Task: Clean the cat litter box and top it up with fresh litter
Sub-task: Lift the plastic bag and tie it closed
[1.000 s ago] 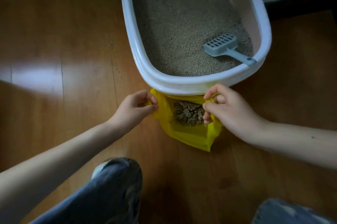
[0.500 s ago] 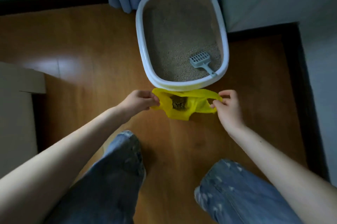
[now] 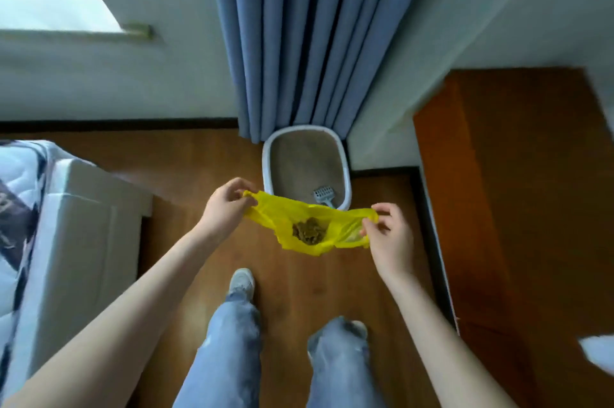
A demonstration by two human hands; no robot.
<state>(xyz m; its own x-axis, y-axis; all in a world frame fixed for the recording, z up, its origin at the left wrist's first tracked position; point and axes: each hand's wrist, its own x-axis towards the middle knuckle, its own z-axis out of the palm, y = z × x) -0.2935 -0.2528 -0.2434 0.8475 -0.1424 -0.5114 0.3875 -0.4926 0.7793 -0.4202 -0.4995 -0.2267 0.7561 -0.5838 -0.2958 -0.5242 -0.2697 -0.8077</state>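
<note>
Brown wooden floor (image 3: pixel 186 158) is running under everything, with blue pleated curtains (image 3: pixel 299 42) hanging at the back wall. Person is standing, both jeans legs showing below. Left hand (image 3: pixel 224 208) is pinching one handle end of a thin yellow plastic bag (image 3: pixel 282 218); right hand (image 3: pixel 387 235) is pinching the opposite end, fingers curled on the plastic. Bag is hanging stretched between both grips, sagging in the middle, clear of the floor. Brownish clump of scooped litter waste (image 3: pixel 309 231) is sitting in the bag's sagging bottom, lower than both hands and roughly midway between them. White oval plastic litter box (image 3: pixel 347 175) is sitting on the floor beyond the bag, against the curtains, holding tan litter. Grey slotted plastic scoop (image 3: pixel 324 196) is lying inside the box at its near end, partly hidden by the bag. White bed frame (image 3: pixel 83 225) at left, reddish-brown wooden cabinet (image 3: pixel 515 191) at right.
</note>
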